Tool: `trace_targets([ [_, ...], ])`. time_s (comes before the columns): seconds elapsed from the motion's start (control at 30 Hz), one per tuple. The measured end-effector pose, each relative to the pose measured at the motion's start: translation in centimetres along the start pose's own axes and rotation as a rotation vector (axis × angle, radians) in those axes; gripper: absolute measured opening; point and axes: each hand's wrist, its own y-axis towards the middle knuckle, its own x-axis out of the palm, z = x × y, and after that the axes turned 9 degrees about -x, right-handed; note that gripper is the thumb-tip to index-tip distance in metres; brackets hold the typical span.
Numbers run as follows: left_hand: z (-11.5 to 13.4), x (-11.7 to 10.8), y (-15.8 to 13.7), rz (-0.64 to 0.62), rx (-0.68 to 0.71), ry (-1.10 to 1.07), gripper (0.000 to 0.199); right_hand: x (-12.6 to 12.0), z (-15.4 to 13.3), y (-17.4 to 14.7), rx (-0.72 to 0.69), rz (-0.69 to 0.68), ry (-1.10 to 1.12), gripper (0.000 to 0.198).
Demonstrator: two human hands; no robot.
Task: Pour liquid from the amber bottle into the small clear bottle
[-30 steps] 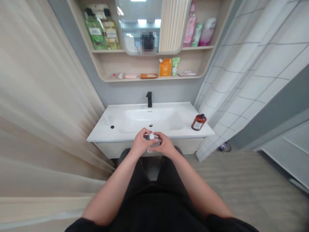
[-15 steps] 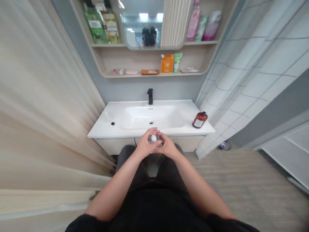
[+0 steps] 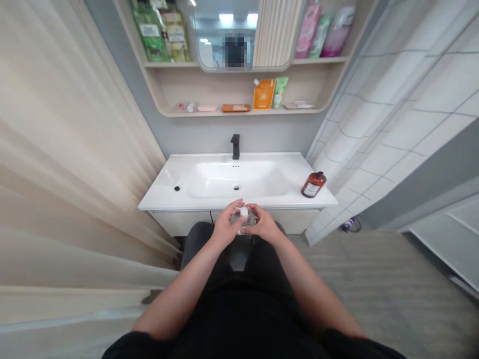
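Between my two hands, just in front of the sink counter's front edge, is a clear pump bottle point(image 3: 244, 213) with a white top. My left hand point(image 3: 225, 224) closes around its left side, and my right hand point(image 3: 265, 227) grips the right side. The fingers hide much of the bottle's body. On the counter's right end stands a brown bottle point(image 3: 313, 185) with a white label and a black neck. A small black cap point(image 3: 177, 188) lies on the left part of the counter.
The white sink point(image 3: 209, 174) has a black faucet point(image 3: 235, 147) behind it. Above hangs a mirror shelf point(image 3: 243, 113) with bottles, an orange pouch point(image 3: 264, 93) and a green tube point(image 3: 280, 92). Curtains flank both sides: beige point(image 3: 75, 174) left, white checked point(image 3: 359, 144) right.
My hands have shifted slightly apart around the pump bottle, and more of its clear body and white top shows. The camera view has tilted a little; things on the counter have stayed put.
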Motion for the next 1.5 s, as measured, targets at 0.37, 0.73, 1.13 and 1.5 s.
trace_targets([
  [0.37, 0.3, 2.1, 0.4, -0.014, 0.036, 0.046, 0.057, -1.5, 0.7, -0.9, -0.021, 0.019, -0.008, 0.081],
  [0.73, 0.9, -0.5, 1.1, -0.163, 0.041, 0.047, 0.078, -0.7, 0.9, -0.7, -0.032, 0.008, -0.031, 0.082],
  [1.13, 1.8, -0.8, 0.8, -0.098, 0.009, 0.179, 0.047, -0.5, 1.3, -1.0, -0.041, -0.033, 0.014, 0.088],
  [1.5, 1.2, -0.3, 0.6, 0.024, 0.033, 0.208, 0.028, 0.1, 1.0, -1.4, -0.013, -0.013, -0.02, 0.091],
])
